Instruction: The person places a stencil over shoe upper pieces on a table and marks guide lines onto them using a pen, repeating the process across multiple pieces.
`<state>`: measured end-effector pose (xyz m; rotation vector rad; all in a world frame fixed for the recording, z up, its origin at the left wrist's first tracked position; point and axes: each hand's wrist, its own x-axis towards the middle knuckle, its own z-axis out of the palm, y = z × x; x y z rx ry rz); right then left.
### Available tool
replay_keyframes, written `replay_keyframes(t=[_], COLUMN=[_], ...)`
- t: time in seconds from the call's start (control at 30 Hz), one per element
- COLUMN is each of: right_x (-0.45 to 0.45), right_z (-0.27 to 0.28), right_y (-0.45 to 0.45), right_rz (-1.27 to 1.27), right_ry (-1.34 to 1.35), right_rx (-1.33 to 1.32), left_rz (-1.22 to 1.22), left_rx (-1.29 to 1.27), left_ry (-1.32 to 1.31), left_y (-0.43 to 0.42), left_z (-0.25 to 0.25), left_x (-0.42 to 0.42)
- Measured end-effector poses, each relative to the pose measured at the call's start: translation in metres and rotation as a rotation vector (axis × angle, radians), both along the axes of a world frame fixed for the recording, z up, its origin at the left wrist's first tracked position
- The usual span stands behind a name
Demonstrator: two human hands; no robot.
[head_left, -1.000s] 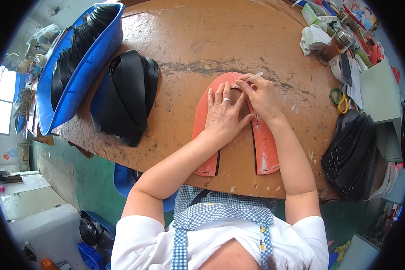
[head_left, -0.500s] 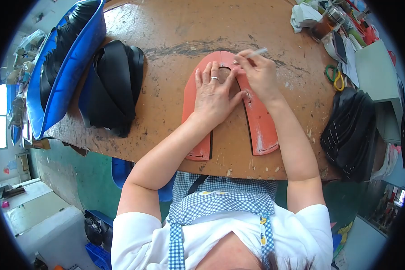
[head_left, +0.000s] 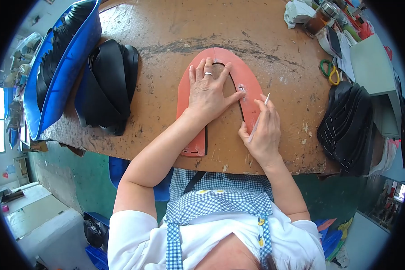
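A red-orange U-shaped template [head_left: 252, 81] lies on the wooden table, its curved end away from me and its surface scuffed with white marks. Black material shows along its inner edge. My left hand [head_left: 209, 92] presses on the upper left part, fingers spread, a ring on one finger, the thumb reaching over the gap to the right leg. My right hand [head_left: 266, 130] is on the lower right leg and hides its end. Held in it is a slim whitish marking pen [head_left: 256, 123], lying across the fingers with one tip pointing up and away.
Folded black pieces [head_left: 110, 85] lie left, beside a blue bin [head_left: 63, 85] of black pieces. On the right are scissors [head_left: 330, 72], a stack of black pieces with white marks [head_left: 346, 128], a jar of dark liquid [head_left: 319, 20] and a phone [head_left: 333, 42].
My right hand has come down from the curved top of the template to its lower right leg, with the pen turned in the fingers. My left hand stays flat on the template.
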<state>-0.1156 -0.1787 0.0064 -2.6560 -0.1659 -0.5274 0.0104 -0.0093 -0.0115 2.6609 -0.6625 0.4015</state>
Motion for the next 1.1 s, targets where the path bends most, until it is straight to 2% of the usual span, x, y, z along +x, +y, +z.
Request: replay_keyframes(t=[0.23, 0.53, 0.77, 0.87, 0.97, 1.1], right_x=[-0.004, 0.003, 0.019, 0.051, 0.077, 0.086], right_z=[-0.002, 0.003, 0.022, 0.032, 0.013, 0.008], right_y=[-0.005, 0.007, -0.014, -0.024, -0.033, -0.030], right_rz=[0.041, 0.011, 0.080, 0.051, 0.223, 0.160], right_ry=[-0.003, 0.053, -0.042, 0.296, 0.202, 0.275], right_rx=[0.011, -0.126, 0.176, 0.794, 0.537, 0.679], left_rz=[-0.001, 0.000, 0.005, -0.004, 0.007, 0.001], left_rx=[0.025, 0.020, 0.040, 0.033, 0.036, 0.016], left_ry=[-0.017, 0.013, 0.040, 0.045, 0.042, 0.052], left_y=[0.001, 0.001, 0.000, 0.001, 0.000, 0.001], left_z=[0.000, 0.000, 0.002, 0.001, 0.002, 0.002], left_x=[0.000, 0.000, 0.000, 0.001, 0.000, -0.001])
